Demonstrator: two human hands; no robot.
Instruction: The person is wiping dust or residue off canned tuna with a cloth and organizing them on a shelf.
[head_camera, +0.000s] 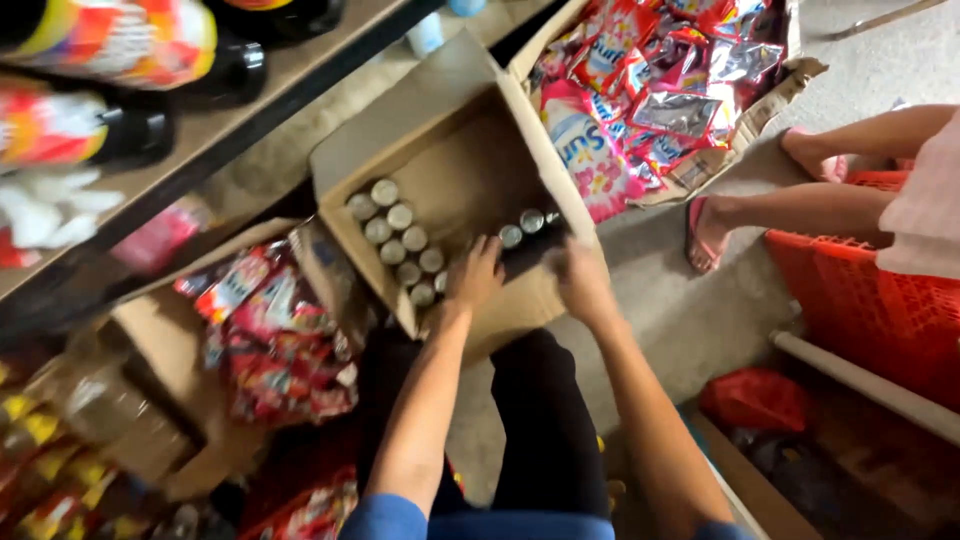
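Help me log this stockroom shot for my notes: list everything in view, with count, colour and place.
open carton: one, brown, centre floor
cans: about twelve visible, silver tops, inside the carton
sachet box: one, brown, pink and silver packets, top right
snack box: one, red packets, left
bottles: several, dark with bright labels, on the shelf upper left
crate: one, red-orange, right
red bag: one, lower right floor
another person's feet: two, pink sandals, right
left hand: in the carton, by the cans
right hand: at the carton's near edge
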